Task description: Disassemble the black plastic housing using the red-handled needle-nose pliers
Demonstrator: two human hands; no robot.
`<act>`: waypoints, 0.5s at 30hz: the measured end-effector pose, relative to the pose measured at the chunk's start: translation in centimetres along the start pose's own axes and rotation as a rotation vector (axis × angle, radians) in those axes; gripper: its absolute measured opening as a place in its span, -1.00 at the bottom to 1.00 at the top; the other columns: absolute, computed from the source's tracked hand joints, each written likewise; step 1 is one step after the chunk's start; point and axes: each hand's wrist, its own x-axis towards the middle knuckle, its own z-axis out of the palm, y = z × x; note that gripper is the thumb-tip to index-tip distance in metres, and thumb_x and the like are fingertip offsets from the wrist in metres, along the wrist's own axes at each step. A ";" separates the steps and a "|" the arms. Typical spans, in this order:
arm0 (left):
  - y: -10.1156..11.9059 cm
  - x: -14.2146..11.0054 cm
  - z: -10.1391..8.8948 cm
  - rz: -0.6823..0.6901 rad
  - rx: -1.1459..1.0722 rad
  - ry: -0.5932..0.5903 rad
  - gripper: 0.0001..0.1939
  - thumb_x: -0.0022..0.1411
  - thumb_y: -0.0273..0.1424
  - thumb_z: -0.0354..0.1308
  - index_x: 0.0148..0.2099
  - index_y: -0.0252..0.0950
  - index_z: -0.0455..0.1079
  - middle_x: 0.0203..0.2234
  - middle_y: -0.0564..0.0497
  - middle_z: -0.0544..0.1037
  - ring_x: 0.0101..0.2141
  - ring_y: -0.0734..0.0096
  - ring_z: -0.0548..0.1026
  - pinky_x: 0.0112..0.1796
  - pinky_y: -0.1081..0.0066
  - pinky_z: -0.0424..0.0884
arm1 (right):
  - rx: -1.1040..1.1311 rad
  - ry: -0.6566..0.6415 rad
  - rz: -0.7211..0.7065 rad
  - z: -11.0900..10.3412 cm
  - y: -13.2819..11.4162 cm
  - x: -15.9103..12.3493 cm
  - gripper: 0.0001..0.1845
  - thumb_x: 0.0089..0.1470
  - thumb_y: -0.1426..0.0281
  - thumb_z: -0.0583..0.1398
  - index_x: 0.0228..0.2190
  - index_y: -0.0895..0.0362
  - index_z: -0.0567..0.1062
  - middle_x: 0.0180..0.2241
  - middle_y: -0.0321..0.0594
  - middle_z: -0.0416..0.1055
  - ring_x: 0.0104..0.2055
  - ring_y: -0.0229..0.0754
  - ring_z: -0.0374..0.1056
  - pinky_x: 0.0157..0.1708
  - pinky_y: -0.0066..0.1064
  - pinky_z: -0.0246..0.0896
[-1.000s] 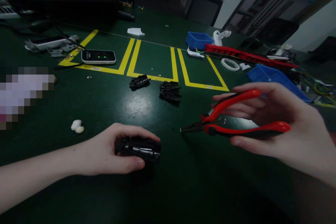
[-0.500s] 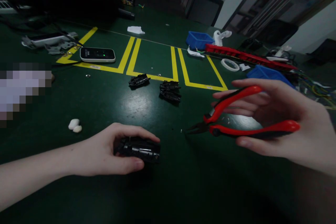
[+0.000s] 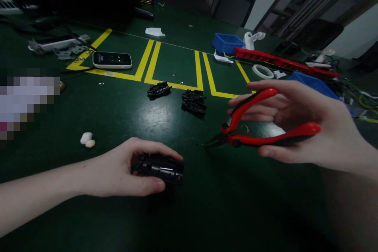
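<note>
My left hand (image 3: 138, 171) grips a black plastic housing part (image 3: 162, 168) against the green table, thumb on the near side and fingers over the far side. My right hand (image 3: 301, 122) holds red-handled needle-nose pliers (image 3: 251, 139), their handles spread apart. The pliers' dark jaws point left, low over the table, with the tips at a tiny shiny metal piece (image 3: 203, 145). Whether the jaws grip that piece I cannot tell. Beyond my hands lie more black plastic parts, one alone (image 3: 159, 89) and a pair (image 3: 193, 101) close together.
Yellow tape (image 3: 177, 86) marks boxes on the green table (image 3: 118, 110). A device with green lights (image 3: 112, 60) lies left, white lumps (image 3: 87, 139) nearer. Blue bins (image 3: 227, 43), a red strip (image 3: 283, 63) and a tape roll (image 3: 262, 71) stand at right. A pixelated patch covers the left edge.
My right hand has moved left with the pliers, bringing their tips to the tiny metal piece. My left hand keeps its hold on the black part. The whole view has shifted slightly.
</note>
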 end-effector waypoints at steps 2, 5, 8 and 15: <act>0.0 0.0 0.0 -0.003 -0.007 -0.004 -0.52 0.21 -0.21 0.40 0.17 -0.09 0.56 -0.02 0.00 0.66 -0.13 0.23 0.63 -0.16 0.39 0.55 | 0.000 0.037 -0.004 0.0 -0.2 -0.1 -0.17 -0.11 0.35 0.55 0.18 -0.29 0.49 0.05 -0.33 0.59 0.05 0.01 0.59 0.06 -0.18 0.58; 0.0 0.1 0.0 0.000 -0.021 -0.007 -0.53 0.21 -0.21 0.40 0.17 -0.08 0.56 -0.02 0.01 0.67 -0.14 0.24 0.64 -0.15 0.40 0.56 | -0.006 0.074 -0.006 0.2 -0.4 -0.4 -0.20 -0.10 0.30 0.54 0.17 -0.30 0.49 0.00 -0.34 0.61 0.02 0.00 0.61 0.04 -0.20 0.60; -0.1 0.1 0.0 0.001 -0.026 0.004 -0.52 0.20 -0.20 0.41 0.16 -0.07 0.57 -0.02 0.01 0.67 -0.14 0.23 0.64 -0.15 0.39 0.56 | -0.033 0.107 0.003 0.4 -0.4 -0.8 -0.20 -0.12 0.30 0.55 0.16 -0.27 0.51 0.01 -0.32 0.62 0.02 0.00 0.61 0.06 -0.21 0.59; 0.2 0.0 0.1 -0.026 0.005 0.028 -0.53 0.19 -0.21 0.40 0.15 -0.06 0.58 0.00 0.02 0.65 -0.10 0.21 0.63 -0.13 0.38 0.56 | -0.050 0.200 0.005 0.1 0.6 -1.0 -0.21 -0.13 0.24 0.56 0.15 -0.24 0.51 0.05 -0.27 0.61 0.07 0.03 0.58 0.11 -0.11 0.58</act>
